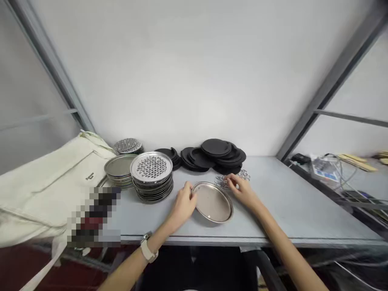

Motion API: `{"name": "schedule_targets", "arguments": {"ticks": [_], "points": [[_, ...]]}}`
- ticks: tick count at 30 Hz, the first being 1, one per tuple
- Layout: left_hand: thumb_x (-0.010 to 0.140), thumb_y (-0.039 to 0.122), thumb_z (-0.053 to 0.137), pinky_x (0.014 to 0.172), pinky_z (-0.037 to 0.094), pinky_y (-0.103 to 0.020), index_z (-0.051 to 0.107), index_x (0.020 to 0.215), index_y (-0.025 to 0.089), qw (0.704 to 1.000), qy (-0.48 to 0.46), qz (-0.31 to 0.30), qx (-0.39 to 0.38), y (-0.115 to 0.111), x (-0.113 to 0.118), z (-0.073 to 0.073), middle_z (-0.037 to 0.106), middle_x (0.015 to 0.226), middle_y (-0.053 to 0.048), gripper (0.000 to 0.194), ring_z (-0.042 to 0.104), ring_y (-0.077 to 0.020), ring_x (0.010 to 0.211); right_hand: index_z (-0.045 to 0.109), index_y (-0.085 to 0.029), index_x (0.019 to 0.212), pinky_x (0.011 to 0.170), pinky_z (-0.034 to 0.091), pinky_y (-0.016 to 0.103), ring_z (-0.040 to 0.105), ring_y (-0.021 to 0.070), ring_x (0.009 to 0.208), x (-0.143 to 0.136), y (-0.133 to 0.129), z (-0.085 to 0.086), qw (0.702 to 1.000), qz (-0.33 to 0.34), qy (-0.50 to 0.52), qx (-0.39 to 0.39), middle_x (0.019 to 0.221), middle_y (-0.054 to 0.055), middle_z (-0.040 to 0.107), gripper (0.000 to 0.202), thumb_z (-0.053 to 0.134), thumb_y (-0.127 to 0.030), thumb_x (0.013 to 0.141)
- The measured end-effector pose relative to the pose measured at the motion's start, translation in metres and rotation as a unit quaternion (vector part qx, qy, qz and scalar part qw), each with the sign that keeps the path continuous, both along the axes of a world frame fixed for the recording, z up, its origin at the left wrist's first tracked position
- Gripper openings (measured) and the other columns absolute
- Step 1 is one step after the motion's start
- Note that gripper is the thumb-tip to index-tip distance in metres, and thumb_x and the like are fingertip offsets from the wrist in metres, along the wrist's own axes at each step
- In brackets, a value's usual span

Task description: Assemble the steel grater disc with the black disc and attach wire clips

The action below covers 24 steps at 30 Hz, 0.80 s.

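Note:
A shallow round metal pan (212, 202) rests on the grey table with its left edge tilted up a little. My left hand (184, 204) pinches that left rim between thumb and fingers. Behind the pan lies a small pile of shiny wire rings or clips (245, 174). Over this pile, my right hand (241, 190) has its fingers curled down with the tips together; what they hold, if anything, is too small to make out. To the left stands a stack of round grater plates (153, 167), its top one full of raised teeth.
Plain round metal plates (120, 165) are stacked farther left, with more perforated discs (127, 144) behind. Black round lids (215, 148) are heaped at the back near the wall. A cream bag (60, 178) leans at the left edge; cables and papers (325, 167) lie beyond the right frame.

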<state>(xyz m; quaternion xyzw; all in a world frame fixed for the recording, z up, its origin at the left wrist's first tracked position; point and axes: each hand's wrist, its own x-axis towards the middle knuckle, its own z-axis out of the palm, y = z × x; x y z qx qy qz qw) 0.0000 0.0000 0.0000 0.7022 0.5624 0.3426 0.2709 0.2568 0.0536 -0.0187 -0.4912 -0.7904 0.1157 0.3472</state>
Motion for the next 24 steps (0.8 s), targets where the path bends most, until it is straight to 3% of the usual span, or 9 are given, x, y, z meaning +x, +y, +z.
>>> {"name": "schedule_targets", "arguments": {"ticks": [10, 13, 16, 19, 20, 22, 24], "points": [[0.082, 0.01, 0.044, 0.061, 0.036, -0.025, 0.041, 0.085, 0.02, 0.996, 0.087, 0.028, -0.019, -0.007, -0.02, -0.01, 0.049, 0.067, 0.001, 0.01, 0.053, -0.0157, 0.066, 0.053, -0.02, 0.09, 0.058, 0.041, 0.026, 0.053, 0.0164, 0.06, -0.004, -0.002, 0.001, 0.999, 0.035, -0.036, -0.022, 0.068, 0.001, 0.058, 0.019, 0.036, -0.029, 0.094], [0.084, 0.016, 0.046, 0.062, 0.038, -0.026, 0.046, 0.086, 0.019, 0.995, 0.099, 0.025, -0.019, -0.016, -0.026, -0.001, 0.052, 0.069, -0.001, 0.003, 0.055, -0.0169, 0.067, 0.052, -0.02, 0.087, 0.058, 0.041, 0.027, 0.054, 0.0169, 0.06, -0.005, -0.002, 0.001, 0.998, 0.041, -0.041, -0.028, 0.069, 0.002, 0.059, 0.02, 0.036, -0.03, 0.094], [0.085, 0.026, 0.049, 0.063, 0.041, -0.027, 0.053, 0.091, 0.019, 0.996, 0.085, 0.014, 0.0, -0.034, -0.041, 0.034, 0.057, 0.067, -0.001, 0.01, 0.057, -0.0171, 0.066, 0.052, -0.021, 0.086, 0.059, 0.041, 0.028, 0.054, 0.017, 0.061, -0.005, -0.001, -0.001, 0.998, 0.043, -0.038, -0.035, 0.07, 0.002, 0.059, 0.02, 0.037, -0.031, 0.094], [0.087, 0.034, 0.045, 0.055, 0.041, -0.024, 0.059, 0.085, 0.02, 0.999, 0.028, 0.032, 0.02, -0.039, -0.075, 0.089, 0.061, 0.067, 0.0, 0.02, 0.056, -0.0135, 0.056, 0.053, -0.021, 0.087, 0.059, 0.042, 0.027, 0.054, 0.0165, 0.061, -0.006, 0.0, -0.001, 0.998, 0.038, -0.028, -0.039, 0.071, 0.002, 0.06, 0.021, 0.037, -0.031, 0.094], [0.087, 0.036, 0.044, 0.052, 0.041, -0.023, 0.061, 0.085, 0.02, 0.998, 0.019, 0.058, 0.022, -0.032, -0.093, 0.108, 0.061, 0.067, 0.001, 0.023, 0.055, -0.0129, 0.052, 0.053, -0.021, 0.087, 0.059, 0.041, 0.027, 0.053, 0.0164, 0.061, -0.006, 0.0, 0.0, 0.998, 0.036, -0.025, -0.039, 0.07, 0.002, 0.059, 0.021, 0.037, -0.031, 0.094], [0.086, 0.035, 0.041, 0.051, 0.041, -0.023, 0.062, 0.084, 0.018, 0.98, 0.033, 0.169, 0.099, -0.004, -0.135, 0.137, 0.061, 0.064, 0.001, 0.027, 0.054, -0.0125, 0.049, 0.054, -0.021, 0.088, 0.059, 0.041, 0.027, 0.053, 0.0164, 0.06, -0.007, -0.001, 0.001, 0.998, 0.034, -0.021, -0.039, 0.069, 0.001, 0.059, 0.02, 0.037, -0.031, 0.094], [0.084, 0.028, 0.04, 0.06, 0.044, -0.023, 0.062, 0.088, 0.016, 0.948, 0.09, 0.255, 0.169, 0.039, -0.181, 0.153, 0.063, 0.07, -0.001, 0.025, 0.058, -0.0139, 0.061, 0.054, -0.021, 0.089, 0.059, 0.041, 0.027, 0.053, 0.0166, 0.06, -0.008, -0.001, 0.003, 0.998, 0.035, -0.018, -0.039, 0.068, 0.001, 0.059, 0.02, 0.037, -0.031, 0.093]]}}
